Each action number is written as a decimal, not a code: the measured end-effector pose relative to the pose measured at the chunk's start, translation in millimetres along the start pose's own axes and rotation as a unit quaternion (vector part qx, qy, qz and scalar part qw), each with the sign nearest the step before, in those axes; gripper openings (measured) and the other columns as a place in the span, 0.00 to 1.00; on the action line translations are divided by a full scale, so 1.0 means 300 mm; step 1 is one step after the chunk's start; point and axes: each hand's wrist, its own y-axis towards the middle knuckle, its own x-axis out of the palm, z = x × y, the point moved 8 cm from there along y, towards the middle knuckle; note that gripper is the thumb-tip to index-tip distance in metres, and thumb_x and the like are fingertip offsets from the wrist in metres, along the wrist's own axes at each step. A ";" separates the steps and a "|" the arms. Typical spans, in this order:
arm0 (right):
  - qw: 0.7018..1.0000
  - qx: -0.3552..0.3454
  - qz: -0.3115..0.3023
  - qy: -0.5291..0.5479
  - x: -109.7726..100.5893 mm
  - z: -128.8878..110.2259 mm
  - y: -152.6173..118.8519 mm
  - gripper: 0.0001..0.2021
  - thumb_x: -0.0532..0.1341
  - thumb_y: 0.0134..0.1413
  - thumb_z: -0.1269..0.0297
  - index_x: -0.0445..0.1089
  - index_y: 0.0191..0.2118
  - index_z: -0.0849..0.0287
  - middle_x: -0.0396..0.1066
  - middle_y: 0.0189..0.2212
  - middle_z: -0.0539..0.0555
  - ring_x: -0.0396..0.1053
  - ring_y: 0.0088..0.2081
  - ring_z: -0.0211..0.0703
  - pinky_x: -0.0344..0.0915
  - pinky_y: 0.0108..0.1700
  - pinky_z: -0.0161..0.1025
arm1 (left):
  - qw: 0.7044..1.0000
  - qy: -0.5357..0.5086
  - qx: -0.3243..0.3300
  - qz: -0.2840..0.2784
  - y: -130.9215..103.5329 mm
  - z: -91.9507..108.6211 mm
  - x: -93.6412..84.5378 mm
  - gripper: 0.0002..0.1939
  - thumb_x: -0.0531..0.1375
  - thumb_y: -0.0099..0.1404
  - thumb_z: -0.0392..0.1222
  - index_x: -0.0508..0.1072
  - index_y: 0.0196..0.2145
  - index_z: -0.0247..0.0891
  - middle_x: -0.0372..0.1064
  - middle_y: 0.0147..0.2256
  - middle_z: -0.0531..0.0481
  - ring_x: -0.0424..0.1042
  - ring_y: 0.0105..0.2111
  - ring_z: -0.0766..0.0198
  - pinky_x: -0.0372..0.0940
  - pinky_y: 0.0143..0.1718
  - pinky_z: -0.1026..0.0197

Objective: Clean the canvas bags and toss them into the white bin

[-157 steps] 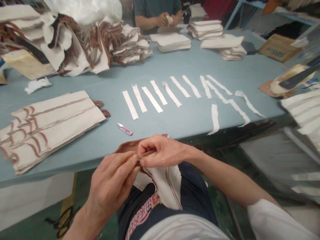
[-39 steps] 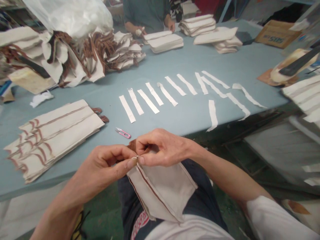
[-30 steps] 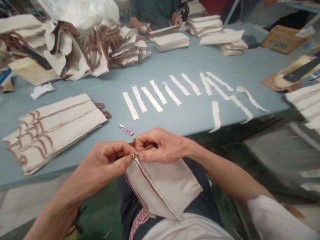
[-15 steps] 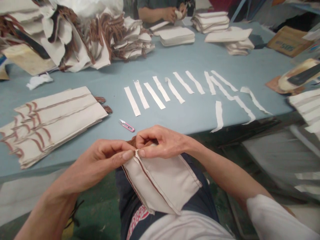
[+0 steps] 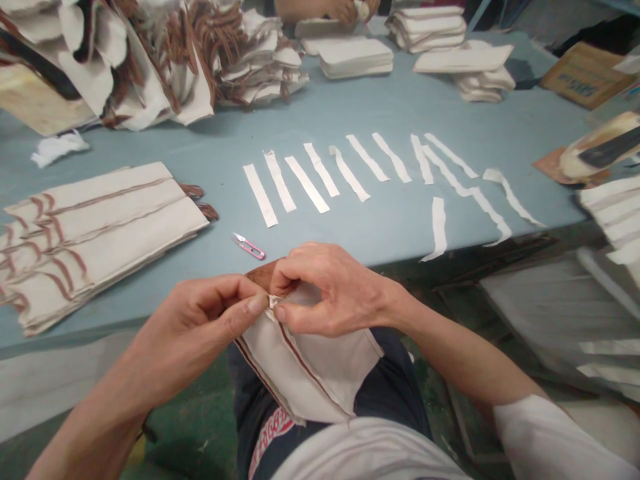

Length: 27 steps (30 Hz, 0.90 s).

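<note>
A cream fabric piece with brown-edged seams lies across my lap, its top at the table's front edge. My left hand pinches the end of its middle seam between thumb and forefinger. Close against it, my right hand grips the same seam end with thumb and curled fingers. A small white bit shows between the two thumbs; I cannot tell whether it is a strip or the fabric's edge. Brown material sticks out behind my fingers. Pink thread snips rest on the table just beyond my hands.
Several white strips lie spread over the blue table. A stack of cream pieces is at left, with a large heap behind. Folded stacks, a person's hands and a cardboard box are at the back.
My right hand has turned slightly, its fingers more curled at the seam. More brown material shows behind the fingers, and the fabric's right side has folded inward. The view has tilted down a little.
</note>
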 end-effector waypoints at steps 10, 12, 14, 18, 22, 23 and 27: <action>0.985 0.036 -0.078 0.149 0.040 0.031 0.012 0.10 0.62 0.63 0.60 0.71 0.33 0.59 0.67 0.28 0.47 0.63 0.31 0.35 0.58 0.36 0.35 | 0.999 -0.049 -0.002 -0.021 -0.020 -0.042 0.012 0.19 0.64 0.71 0.55 0.79 0.29 0.39 0.71 0.26 0.53 0.67 0.27 0.65 0.64 0.28 0.68; 0.983 0.035 -0.081 0.162 0.047 0.031 0.012 0.11 0.62 0.65 0.58 0.70 0.33 0.60 0.68 0.28 0.47 0.63 0.31 0.35 0.58 0.35 0.35 | 1.000 -0.021 -0.001 -0.018 -0.029 -0.055 0.011 0.17 0.66 0.70 0.54 0.81 0.30 0.39 0.75 0.28 0.53 0.71 0.29 0.63 0.65 0.30 0.68; 0.983 0.033 -0.081 0.161 0.050 0.032 0.014 0.12 0.62 0.65 0.57 0.70 0.33 0.60 0.68 0.28 0.47 0.63 0.31 0.35 0.58 0.35 0.35 | 1.000 0.003 -0.006 -0.014 -0.035 -0.060 0.011 0.17 0.67 0.69 0.54 0.80 0.29 0.40 0.76 0.27 0.53 0.72 0.29 0.63 0.65 0.29 0.68; 0.987 0.024 -0.086 0.131 0.053 0.032 0.022 0.13 0.61 0.67 0.55 0.69 0.34 0.59 0.68 0.29 0.47 0.63 0.31 0.35 0.58 0.35 0.35 | 1.000 0.008 -0.010 0.001 -0.033 -0.059 0.006 0.17 0.66 0.68 0.53 0.79 0.28 0.40 0.75 0.26 0.53 0.70 0.27 0.64 0.64 0.28 0.68; 0.993 0.013 -0.091 0.080 0.056 0.033 0.022 0.10 0.60 0.67 0.58 0.70 0.36 0.59 0.71 0.32 0.49 0.65 0.34 0.38 0.58 0.39 0.37 | 1.000 -0.014 -0.016 0.002 -0.025 -0.073 0.008 0.16 0.67 0.67 0.53 0.79 0.28 0.39 0.75 0.25 0.53 0.69 0.27 0.64 0.64 0.28 0.68; 0.993 0.010 -0.089 0.075 0.056 0.034 0.021 0.10 0.60 0.67 0.58 0.70 0.37 0.58 0.72 0.32 0.49 0.66 0.35 0.39 0.59 0.40 0.38 | 1.000 -0.019 -0.020 0.002 -0.024 -0.078 0.008 0.16 0.67 0.66 0.53 0.78 0.27 0.39 0.74 0.25 0.53 0.68 0.26 0.64 0.63 0.28 0.68; 0.993 -0.002 -0.082 0.090 0.060 0.036 0.016 0.09 0.60 0.68 0.58 0.69 0.38 0.58 0.74 0.34 0.50 0.66 0.35 0.38 0.60 0.41 0.38 | 0.999 -0.032 -0.033 -0.003 -0.024 -0.088 0.011 0.16 0.68 0.64 0.54 0.79 0.27 0.38 0.72 0.25 0.52 0.67 0.27 0.64 0.62 0.28 0.68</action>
